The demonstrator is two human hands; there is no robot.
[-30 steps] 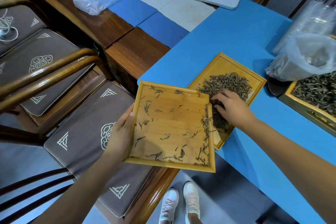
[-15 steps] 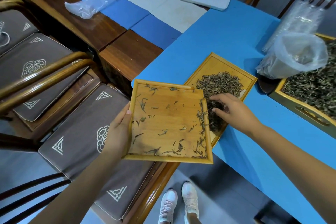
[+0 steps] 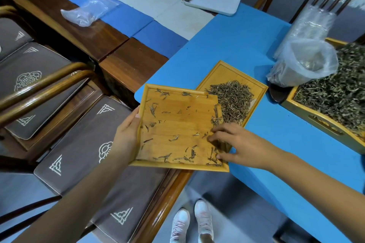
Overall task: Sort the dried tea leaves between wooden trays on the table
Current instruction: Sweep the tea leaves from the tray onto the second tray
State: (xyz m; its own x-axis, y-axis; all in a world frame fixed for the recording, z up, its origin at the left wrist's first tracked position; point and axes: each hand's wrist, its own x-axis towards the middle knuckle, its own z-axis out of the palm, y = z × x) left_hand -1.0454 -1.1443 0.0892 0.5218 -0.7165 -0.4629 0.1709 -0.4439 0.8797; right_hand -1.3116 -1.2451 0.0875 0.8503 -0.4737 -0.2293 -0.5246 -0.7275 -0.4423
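Leaves: a few dried strays (image 3: pixel 173 137) lie scattered on the held tray, thickest along its right rim and near edge; judging by that, they are what is left to move across.
Held tray: the near tray (image 3: pixel 177 124) is lifted off the table and hangs past the table's near-left corner, its right rim overlapping the second tray, probably so that leaves swept right drop straight in.
Second tray: tray two (image 3: pixel 223 73) lies flat on the blue table (image 3: pixel 237 41), just right of and beyond the held one, with a dense heap (image 3: pixel 233 100) in its middle; the bare far end gives room for more.
Left hand: the left hand (image 3: pixel 126 136) grips the held tray's left rim, thumb on top at the edge, the other fingers hidden beneath; it holds the tray up.
Right hand: the right hand (image 3: pixel 235 144) rests over the tray's near-right corner, fingers (image 3: pixel 217 130) spread and only loosely bent, tips on the wood among the strays, thumb down at the near rim. It grasps nothing that I can see; it looks set for brushing, not picking.
Big tray: a deeper tray (image 3: pixel 320 124) at the far right is full of leaves, likely the stock.
Bag: a clear bag (image 3: pixel 304 63) sits against it, beyond tray two.
Beyond: a white dish (image 3: pixel 217 0) lies far off; cushioned chairs (image 3: pixel 79 136) stand left.
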